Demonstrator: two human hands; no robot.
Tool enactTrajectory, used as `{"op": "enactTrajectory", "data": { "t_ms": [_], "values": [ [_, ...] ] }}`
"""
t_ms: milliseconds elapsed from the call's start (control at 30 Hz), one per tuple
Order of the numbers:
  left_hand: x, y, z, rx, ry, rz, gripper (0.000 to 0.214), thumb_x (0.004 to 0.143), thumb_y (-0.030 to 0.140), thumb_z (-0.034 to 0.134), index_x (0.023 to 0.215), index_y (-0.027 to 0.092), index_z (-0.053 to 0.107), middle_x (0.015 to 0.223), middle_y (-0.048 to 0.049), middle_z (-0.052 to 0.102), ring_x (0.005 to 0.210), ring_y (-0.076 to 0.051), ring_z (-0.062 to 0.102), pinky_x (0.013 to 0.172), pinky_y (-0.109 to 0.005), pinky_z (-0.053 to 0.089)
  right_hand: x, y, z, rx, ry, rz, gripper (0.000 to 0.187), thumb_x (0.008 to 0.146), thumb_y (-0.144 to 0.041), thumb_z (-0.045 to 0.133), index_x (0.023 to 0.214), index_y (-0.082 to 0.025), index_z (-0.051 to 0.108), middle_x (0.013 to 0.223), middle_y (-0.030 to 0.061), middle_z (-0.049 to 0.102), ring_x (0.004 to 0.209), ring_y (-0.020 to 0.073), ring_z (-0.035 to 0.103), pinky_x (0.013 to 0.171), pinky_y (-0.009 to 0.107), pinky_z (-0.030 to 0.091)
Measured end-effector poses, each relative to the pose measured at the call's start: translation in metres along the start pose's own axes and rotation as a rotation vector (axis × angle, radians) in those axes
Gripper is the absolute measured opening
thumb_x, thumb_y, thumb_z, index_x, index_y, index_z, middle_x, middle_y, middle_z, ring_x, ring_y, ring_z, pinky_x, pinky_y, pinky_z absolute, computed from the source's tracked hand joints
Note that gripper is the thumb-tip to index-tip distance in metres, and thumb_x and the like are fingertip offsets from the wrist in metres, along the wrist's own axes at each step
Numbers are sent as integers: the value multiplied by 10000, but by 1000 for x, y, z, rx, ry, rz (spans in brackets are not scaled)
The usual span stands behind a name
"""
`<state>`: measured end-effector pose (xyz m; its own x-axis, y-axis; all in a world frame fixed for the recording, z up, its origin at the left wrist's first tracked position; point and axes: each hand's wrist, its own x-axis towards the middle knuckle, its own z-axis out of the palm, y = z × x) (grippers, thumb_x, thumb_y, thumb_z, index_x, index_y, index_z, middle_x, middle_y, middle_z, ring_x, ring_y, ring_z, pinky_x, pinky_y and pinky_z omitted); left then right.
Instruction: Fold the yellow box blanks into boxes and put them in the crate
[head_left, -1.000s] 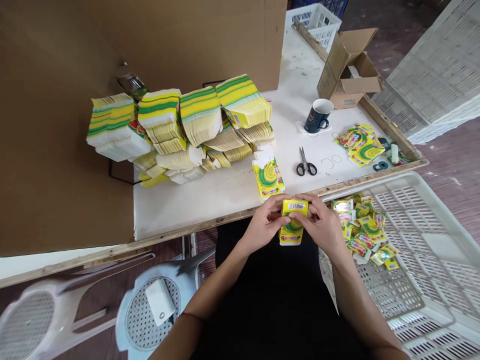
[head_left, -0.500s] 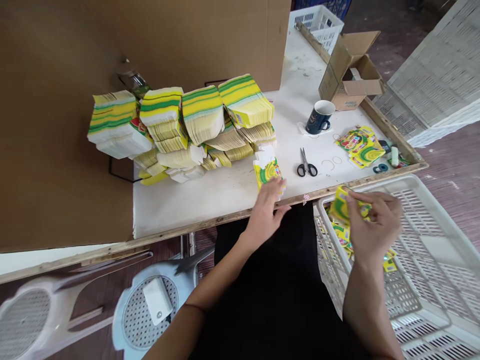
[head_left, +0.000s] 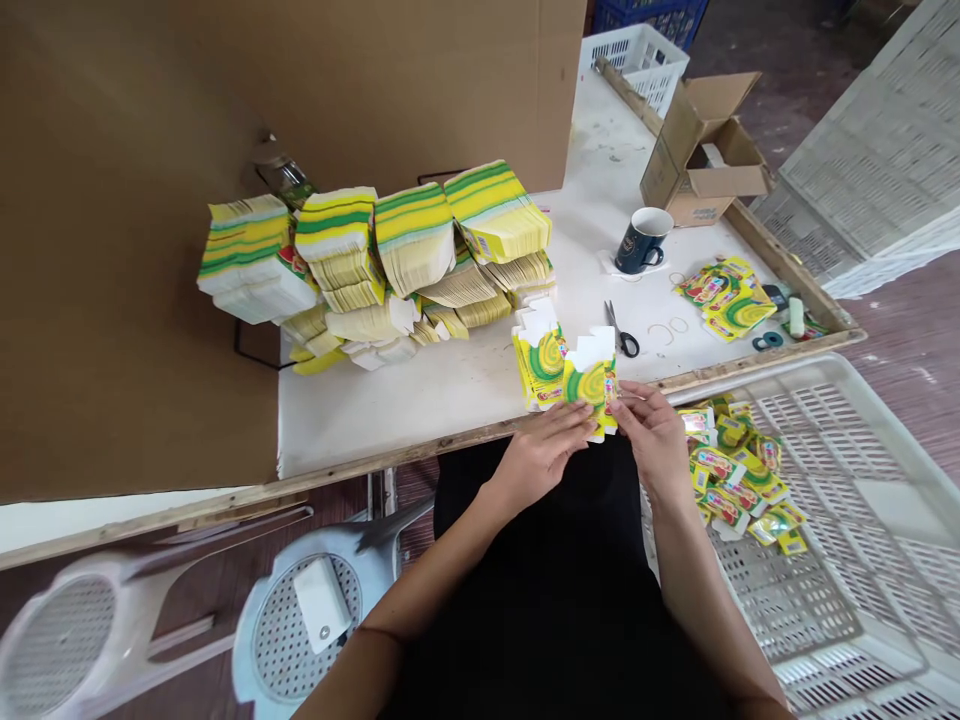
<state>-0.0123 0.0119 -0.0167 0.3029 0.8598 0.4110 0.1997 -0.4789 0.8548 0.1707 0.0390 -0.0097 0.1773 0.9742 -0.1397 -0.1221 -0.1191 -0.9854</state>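
Holding flattened yellow-green cardboard carton (head_left: 586, 382) between left hand (head_left: 541, 447) and right hand (head_left: 654, 432) at near end; long axis points forward.

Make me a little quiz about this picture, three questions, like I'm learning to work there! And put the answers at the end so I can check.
1. True or false: the dark mug is standing upright.

2. Pick one. Which thing are the left hand and the right hand both touching?
a) a pair of scissors
b) a yellow-and-green carton
c) a cardboard box

3. Fill in the missing word: the loose heap of little yellow packs lies in the white plastic ______.

Key:
1. True.
2. b
3. Basket.
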Motion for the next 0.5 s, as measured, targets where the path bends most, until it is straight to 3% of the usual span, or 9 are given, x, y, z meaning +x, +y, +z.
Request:
{"op": "enactTrajectory", "data": {
  "t_ms": [133, 200, 333, 400, 500],
  "values": [
    [3, 8, 0, -201, 213, -123, 587, 919, 366, 728, 1474, 251, 575, 1614, -127, 503, 1572, -294, 374, 1323, -513, 261, -4, -9, -3, 54, 46, -61, 414, 722, -419, 904, 1013, -224, 683, 798, 8, 758, 743, 159, 692, 752, 298, 560],
    [7, 8, -2, -432, 276, -222, 601, 924, 444, 715, 1471, 243, 567, 1596, -136, 524, 1552, -299, 407, 1299, -479, 315, -9, -11, -2, 65, -36, -48, 349, 750, -421, 888, 978, -226, 710, 803, 20, 762, 745, 164, 698, 735, 298, 570],
    [12, 5, -7, -865, 72, -378, 547, 884, 583, 714, 1276, 203, 708, 1446, -154, 661, 1389, -340, 595, 1155, -465, 493, -18, -6, 8, 128, -173, 33, 302, 755, -440, 893, 939, -240, 759, 826, 22, 769, 740, 152, 698, 692, 265, 575],
    [11, 4, -8, -950, -1, -388, 549, 844, 587, 758, 1233, 200, 734, 1463, -149, 649, 1383, -345, 596, 1135, -449, 505, -21, -3, 13, 131, -193, 42, 292, 760, -444, 892, 942, -248, 776, 884, 25, 780, 786, 151, 708, 727, 261, 586],
    [9, 3, -6, -963, 3, -389, 527, 828, 549, 791, 1221, 201, 740, 1470, -139, 645, 1361, -331, 611, 1106, -419, 518, -22, -3, 15, 104, -193, 28, 283, 772, -449, 885, 955, -253, 792, 960, 32, 792, 887, 168, 726, 823, 282, 601]
  ]
}}
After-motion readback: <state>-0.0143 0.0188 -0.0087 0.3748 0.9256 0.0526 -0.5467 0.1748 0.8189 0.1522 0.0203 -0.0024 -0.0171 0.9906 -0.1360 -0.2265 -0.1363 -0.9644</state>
